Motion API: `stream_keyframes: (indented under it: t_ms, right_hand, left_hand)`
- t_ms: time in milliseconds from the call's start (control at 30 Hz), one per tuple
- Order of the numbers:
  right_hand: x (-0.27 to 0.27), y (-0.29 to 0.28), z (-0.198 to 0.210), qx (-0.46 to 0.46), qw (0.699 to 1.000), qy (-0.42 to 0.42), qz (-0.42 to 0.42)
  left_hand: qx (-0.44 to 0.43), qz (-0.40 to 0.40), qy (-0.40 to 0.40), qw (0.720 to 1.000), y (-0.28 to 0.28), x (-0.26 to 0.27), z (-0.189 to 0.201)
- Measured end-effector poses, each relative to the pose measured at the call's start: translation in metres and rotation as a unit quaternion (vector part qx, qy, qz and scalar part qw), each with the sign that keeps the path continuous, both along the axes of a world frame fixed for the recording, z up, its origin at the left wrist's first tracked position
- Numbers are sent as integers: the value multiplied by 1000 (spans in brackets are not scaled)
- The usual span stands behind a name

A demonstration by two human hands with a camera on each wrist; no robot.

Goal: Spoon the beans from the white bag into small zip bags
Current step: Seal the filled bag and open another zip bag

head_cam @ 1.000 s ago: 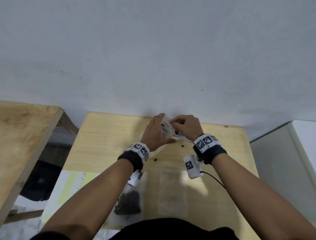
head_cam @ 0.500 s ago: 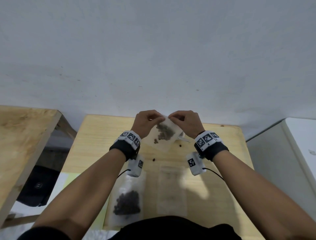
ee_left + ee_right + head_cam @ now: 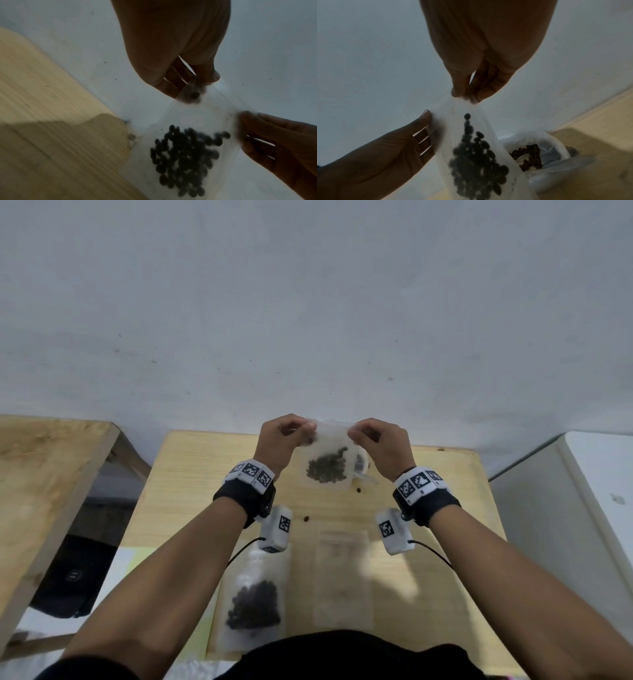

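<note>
Small zip bag (image 3: 327, 460): clear, limp, dark oval beans (image 3: 325, 467) pooled low; both hands' fingers (image 3: 306, 428) pinching top corners.

The white bag (image 3: 361, 463) is mostly hidden behind the held zip bag (image 3: 327, 460), whose beans (image 3: 185, 159) look blurred in the left wrist view.

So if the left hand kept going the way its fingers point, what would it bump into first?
Probably the right hand. The left hand points across the top of the zip bag both pinch, though depth is hard to judge.
</note>
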State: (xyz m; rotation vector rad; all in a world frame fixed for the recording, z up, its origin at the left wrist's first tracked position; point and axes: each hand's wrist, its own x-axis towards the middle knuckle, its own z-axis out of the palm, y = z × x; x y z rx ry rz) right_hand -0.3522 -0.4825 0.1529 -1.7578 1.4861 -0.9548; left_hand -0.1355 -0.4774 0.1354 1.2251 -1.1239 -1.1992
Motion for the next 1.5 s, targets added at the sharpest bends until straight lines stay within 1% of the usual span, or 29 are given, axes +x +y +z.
stream_keyframes:
  t_ms: [67,100,133,200,233,300,400,533,633,767,933,1067,1167,1267,1400,1500]
  right_hand:
    - [2,0,1,-23,999,19,10]
    - [3,0,2,-36,999,32,20]
    - [4,0,4,-46,997,43,34]
    - [9,1,5,-58,994,63,61]
    - [11,1,6,-61,994,67,68]
    - [13,2,6,-64,994,59,71]
    - [14,4,6,-70,994,38,68]
    - [14,5,8,-87,993,61,59]
    - [13,8,10,-84,992,80,59]
    - [12,16,14,-71,990,102,62]
    - [12,28,20,-54,992,109,45]
    - [11,38,28,-59,995,74,31]
    - [7,48,30,-63,997,53,11]
    - [2,64,28,-49,998,39,-9]
    - [1,91,24,-31,999,7,-22]
    - [4,113,22,-52,998,-7,-19]
  left_hand:
    - [-5,-17,-16,1000,0,3,1]
    - [-15,-36,-47,998,-1,4,3]
    - [-29,-61,-94,993,-2,4,5]
    - [-55,-113,-179,976,-3,2,10]
    - [-64,-128,-195,970,-3,0,13]
    - [-85,-132,-209,965,-4,-1,17]
    - [-104,-113,-236,960,-5,1,16]
    - [-77,-113,-232,963,-4,0,17]
    - [-60,-119,-220,966,-1,-1,23]
    - [-70,-146,-211,964,5,-4,28]
    - [-88,-155,-200,964,16,-6,37]
    - [-67,-121,-195,971,28,3,44]
    - [-36,-83,-168,982,42,8,47]
    - [-13,-67,-117,991,62,9,52]
    - [7,-58,-94,994,87,8,51]
    - [21,-27,-75,997,108,8,47]
